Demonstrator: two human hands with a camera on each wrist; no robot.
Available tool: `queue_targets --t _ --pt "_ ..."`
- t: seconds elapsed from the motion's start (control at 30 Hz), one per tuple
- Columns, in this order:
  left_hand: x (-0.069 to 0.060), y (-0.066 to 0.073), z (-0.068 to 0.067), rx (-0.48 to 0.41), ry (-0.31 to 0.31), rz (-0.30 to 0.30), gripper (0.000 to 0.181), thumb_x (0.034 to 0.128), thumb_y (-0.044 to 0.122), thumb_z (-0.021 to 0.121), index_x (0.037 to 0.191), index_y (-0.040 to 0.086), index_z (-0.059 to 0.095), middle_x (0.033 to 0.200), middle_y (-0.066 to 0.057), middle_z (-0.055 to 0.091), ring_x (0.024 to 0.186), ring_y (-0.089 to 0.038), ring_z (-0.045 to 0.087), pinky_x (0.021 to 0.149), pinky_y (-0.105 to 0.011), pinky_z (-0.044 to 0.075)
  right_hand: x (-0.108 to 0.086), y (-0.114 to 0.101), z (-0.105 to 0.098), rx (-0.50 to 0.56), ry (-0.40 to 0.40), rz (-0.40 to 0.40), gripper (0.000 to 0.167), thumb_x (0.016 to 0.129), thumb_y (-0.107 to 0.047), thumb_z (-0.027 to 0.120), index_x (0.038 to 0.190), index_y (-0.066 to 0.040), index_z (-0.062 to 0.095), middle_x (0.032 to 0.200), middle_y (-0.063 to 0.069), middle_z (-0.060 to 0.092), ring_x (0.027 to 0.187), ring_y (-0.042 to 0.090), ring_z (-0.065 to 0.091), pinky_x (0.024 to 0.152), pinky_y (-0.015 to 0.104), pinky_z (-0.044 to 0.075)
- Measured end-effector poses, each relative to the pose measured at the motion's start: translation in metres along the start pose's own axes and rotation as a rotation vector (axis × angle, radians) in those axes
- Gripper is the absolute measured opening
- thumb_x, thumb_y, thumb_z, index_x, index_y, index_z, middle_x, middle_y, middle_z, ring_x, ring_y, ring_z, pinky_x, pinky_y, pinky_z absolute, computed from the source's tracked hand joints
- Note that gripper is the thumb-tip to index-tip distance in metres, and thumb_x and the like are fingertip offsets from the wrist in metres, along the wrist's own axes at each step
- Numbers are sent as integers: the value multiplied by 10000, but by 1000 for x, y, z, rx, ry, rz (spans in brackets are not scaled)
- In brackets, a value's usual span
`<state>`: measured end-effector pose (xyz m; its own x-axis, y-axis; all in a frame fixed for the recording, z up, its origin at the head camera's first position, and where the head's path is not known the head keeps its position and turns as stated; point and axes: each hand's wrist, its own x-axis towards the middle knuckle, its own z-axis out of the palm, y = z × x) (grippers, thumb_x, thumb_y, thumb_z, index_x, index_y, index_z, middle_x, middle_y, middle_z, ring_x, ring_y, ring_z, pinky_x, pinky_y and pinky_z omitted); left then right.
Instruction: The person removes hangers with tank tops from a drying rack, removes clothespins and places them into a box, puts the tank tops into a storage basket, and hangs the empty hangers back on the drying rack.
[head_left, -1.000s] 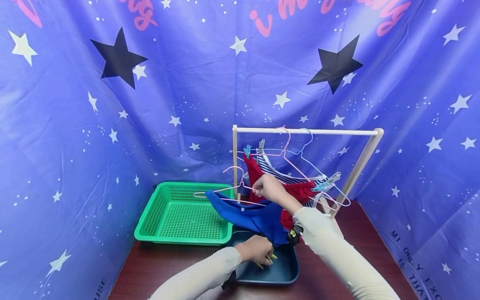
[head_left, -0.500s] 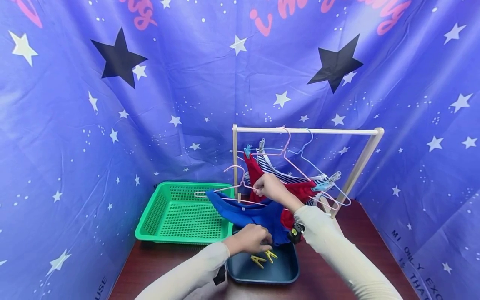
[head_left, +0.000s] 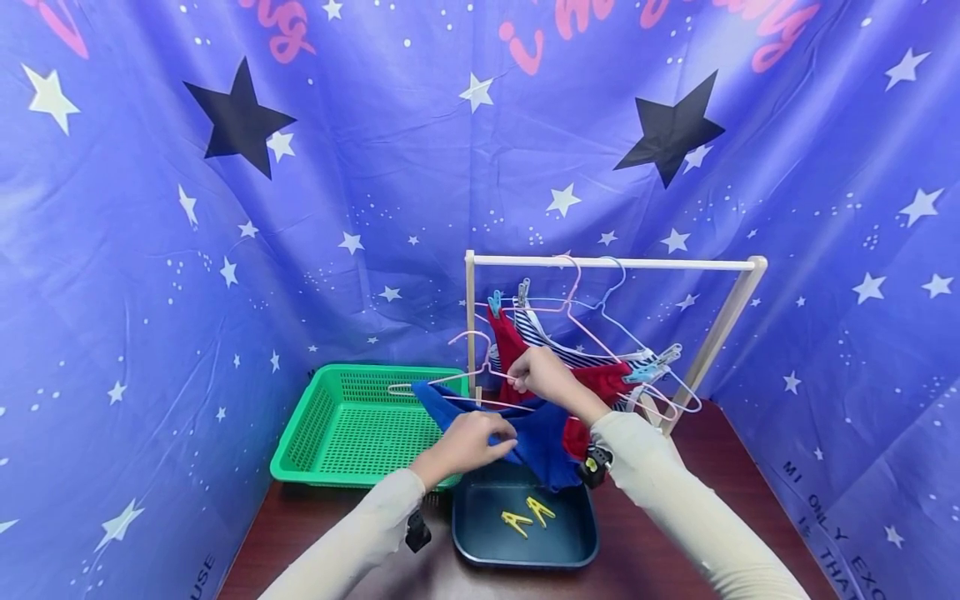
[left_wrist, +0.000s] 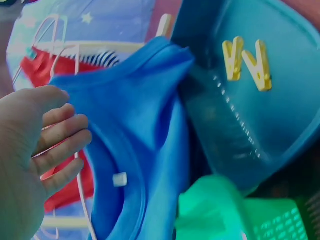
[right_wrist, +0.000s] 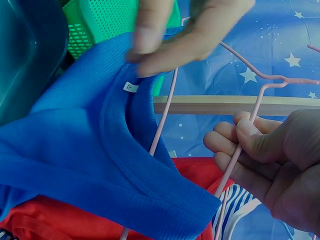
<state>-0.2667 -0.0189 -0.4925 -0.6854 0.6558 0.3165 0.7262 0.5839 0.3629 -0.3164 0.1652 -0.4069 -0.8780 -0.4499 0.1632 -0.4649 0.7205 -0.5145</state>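
My right hand [head_left: 542, 377] pinches the lower left-hand wire of a pink clothes hanger [right_wrist: 257, 97] between thumb and fingers. Over that hanger lies a blue garment [right_wrist: 75, 135] with wide ribbed bands and a small white label [right_wrist: 131, 87]; its lower part droops above a dark blue tray [head_left: 480, 546]. My left hand [head_left: 468, 440] is just in front of the garment, its fingers loosely bent and holding nothing. In the left wrist view that hand [left_wrist: 55, 145] is beside the ribbed opening. Two yellow clothespins [head_left: 515, 522] lie in the tray.
A green perforated basket [head_left: 281, 454] stands left of the tray. Behind my right hand, a wooden rack [head_left: 697, 265] bears pink and light blue hangers with a red garment [head_left: 607, 382] and a striped garment [head_left: 540, 337], clipped by blue and grey clothespins. Starry blue cloth surrounds the table.
My left hand has lifted out of the dark tray and moved up and left to the blue garment, uncovering the two yellow clothespins. My right hand keeps its hold on the hanger, nearly still.
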Motion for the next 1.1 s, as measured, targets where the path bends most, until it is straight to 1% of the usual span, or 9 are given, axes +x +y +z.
queue_targets --t 0.07,0.2,0.3,0.4,0.57,0.7,0.87,0.97,1.1 --pt "-2 -6 -6 -15 68 -23 157 964 259 716 1048 154 797 980 52 779 906 -86 722 814 -245 589 0 0 -1 -8 4 -10 179 853 125 636 852 22 783 761 96 768 666 161 740 655 302 619" --pt "-6 -18 -18 -49 214 -60 147 951 229 726 1037 134 798 975 30 778 899 -116 728 808 -308 600 -1 1 -3 -1 5 -4 202 846 136 626 834 9 782 758 91 766 667 162 736 654 298 615" --pt "-9 -25 -25 -75 314 -95 132 939 202 738 1031 132 802 974 13 779 897 -133 734 787 -331 602 -2 1 -3 2 8 -3 209 841 135 633 808 -11 779 746 80 763 667 157 731 646 281 603" --pt "-12 -34 -33 -86 407 -112 111 922 176 751 1009 133 804 979 -3 781 926 -168 741 809 -355 603 -2 2 -3 -7 16 -14 201 835 126 644 791 -21 774 727 66 754 662 151 718 637 251 573" --pt "-18 -46 -43 -107 529 -148 103 886 132 779 984 105 796 972 -23 772 929 -201 738 821 -391 600 -5 -1 -6 -21 28 -13 207 809 129 649 772 -38 765 714 54 744 660 125 679 628 224 519" --pt "-25 -55 -51 -130 564 -199 124 888 140 790 1008 110 793 988 -11 759 929 -200 728 822 -406 595 -6 -1 -8 -22 39 -8 211 792 132 657 754 -48 760 712 43 737 658 98 638 636 220 504" --pt "-33 -65 -61 -207 565 -275 150 885 146 802 1030 112 787 1000 -27 751 937 -242 721 786 -418 598 -8 1 -8 -20 57 -28 215 774 141 663 731 -50 751 690 29 718 647 78 577 635 202 469" --pt "-37 -70 -67 -277 532 -328 219 883 155 807 1087 81 777 1050 -64 753 984 -266 718 823 -436 604 -9 2 -9 -11 65 -43 211 770 147 660 724 -41 746 673 42 712 635 78 577 625 196 459" --pt "-41 -80 -75 -381 457 -409 295 886 178 805 1161 82 760 1151 -106 748 1093 -298 700 962 -479 568 -9 4 -9 -1 63 -43 207 782 138 668 725 -46 744 671 33 708 634 72 576 618 187 452"
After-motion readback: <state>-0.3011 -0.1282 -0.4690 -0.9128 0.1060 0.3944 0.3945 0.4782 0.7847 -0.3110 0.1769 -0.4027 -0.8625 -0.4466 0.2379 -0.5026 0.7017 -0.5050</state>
